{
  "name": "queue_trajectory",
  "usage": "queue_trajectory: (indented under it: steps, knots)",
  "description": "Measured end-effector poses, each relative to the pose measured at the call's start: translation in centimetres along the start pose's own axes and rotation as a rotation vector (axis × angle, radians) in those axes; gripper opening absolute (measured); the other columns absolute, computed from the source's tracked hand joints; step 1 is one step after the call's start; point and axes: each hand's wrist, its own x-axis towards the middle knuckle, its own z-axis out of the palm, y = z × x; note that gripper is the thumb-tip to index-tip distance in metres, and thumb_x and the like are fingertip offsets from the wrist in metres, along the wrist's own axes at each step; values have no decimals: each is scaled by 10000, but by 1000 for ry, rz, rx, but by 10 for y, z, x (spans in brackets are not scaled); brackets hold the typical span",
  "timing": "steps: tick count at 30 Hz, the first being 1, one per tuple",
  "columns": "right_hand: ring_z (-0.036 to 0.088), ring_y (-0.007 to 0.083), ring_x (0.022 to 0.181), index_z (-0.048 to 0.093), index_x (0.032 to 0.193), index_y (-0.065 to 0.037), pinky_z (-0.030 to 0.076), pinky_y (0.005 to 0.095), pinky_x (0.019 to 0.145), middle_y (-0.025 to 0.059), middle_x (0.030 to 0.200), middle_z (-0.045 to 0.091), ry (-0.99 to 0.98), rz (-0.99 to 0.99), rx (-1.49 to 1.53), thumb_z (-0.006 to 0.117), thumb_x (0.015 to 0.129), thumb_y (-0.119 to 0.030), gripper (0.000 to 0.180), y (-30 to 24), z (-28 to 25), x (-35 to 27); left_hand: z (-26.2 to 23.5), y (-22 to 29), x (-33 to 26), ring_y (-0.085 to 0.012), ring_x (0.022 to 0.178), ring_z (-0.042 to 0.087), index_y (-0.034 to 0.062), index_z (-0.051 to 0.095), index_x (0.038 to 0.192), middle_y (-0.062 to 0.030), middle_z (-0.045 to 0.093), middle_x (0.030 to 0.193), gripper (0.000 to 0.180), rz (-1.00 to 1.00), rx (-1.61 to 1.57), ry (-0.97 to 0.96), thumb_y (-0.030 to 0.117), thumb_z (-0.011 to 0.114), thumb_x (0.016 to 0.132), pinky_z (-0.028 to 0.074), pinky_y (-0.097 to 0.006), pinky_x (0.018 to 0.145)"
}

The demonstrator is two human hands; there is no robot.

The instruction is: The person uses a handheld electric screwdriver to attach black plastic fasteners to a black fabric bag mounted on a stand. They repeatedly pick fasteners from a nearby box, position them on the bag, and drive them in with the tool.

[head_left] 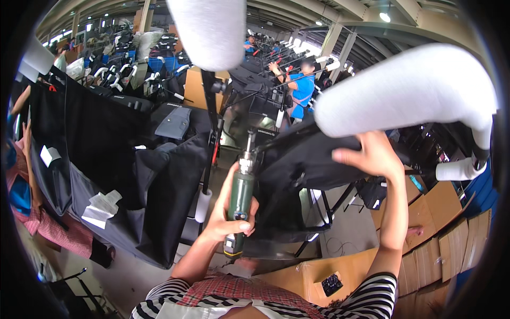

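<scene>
Head view: the left hand (228, 218) is wrapped tight around a green power screwdriver (240, 199), thumb across its lower barrel, the tool standing nearly upright at the picture's centre with its metal tip pointing to 12 o'clock. Up at 2 o'clock from it, the right hand (374, 155) presses half-spread fingers on black fabric (308, 159) stretched over a folding frame, thumb jutting toward 9 o'clock. Just above that hand runs a white foam-wrapped bar (409, 90); a second white foam bar (212, 29) hangs at 12 o'clock. Low at 5 o'clock sits an open cardboard box (297, 279) holding a small black packet (332, 283). More flat cardboard (446, 234) stacks up at 4 o'clock. Dark fabric seats (133, 175) with white paper tags crowd 9 o'clock. A person in a blue shirt (303, 87) works far off at 1 o'clock.
</scene>
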Motion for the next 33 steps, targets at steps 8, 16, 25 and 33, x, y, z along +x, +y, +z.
queue_trajectory:
  steps: [8,16,25,33]
  knots:
    - [307,487,1431,333,1395,232,273,451,1198,429,1476,311,-425,-438,137,699,806,-635,1110,-19,149,-165,27,9,-28,-190,553,607,251,-73,1598,-153,532,915,1257,68,73,-21,53,811,727,512,-311,489]
    - [479,286,1326,440,1407,55,373,384,1108,190,1415,515,-11,243,1248,786,851,-362,776,-14,284,-179,17,0,-37,-203,568,606,80,111,1520,-169,506,957,1040,-49,127,-13,104,809,749,542,-327,482]
    - [695,204,983,674,1157,61,532,288,904,156,1114,722,844,-17,1508,557,899,11,288,25,174,-33,6,8,-41,-210,553,602,88,124,1520,-166,509,925,1035,-90,122,-46,85,802,738,525,-327,466]
    - [423,30,583,707,980,24,354,254,507,74,621,582,1017,-36,824,664,929,-60,108,-78,103,30,1,18,-46,-202,540,594,154,-8,1586,-165,518,927,1175,-58,115,-45,107,802,736,511,-320,460]
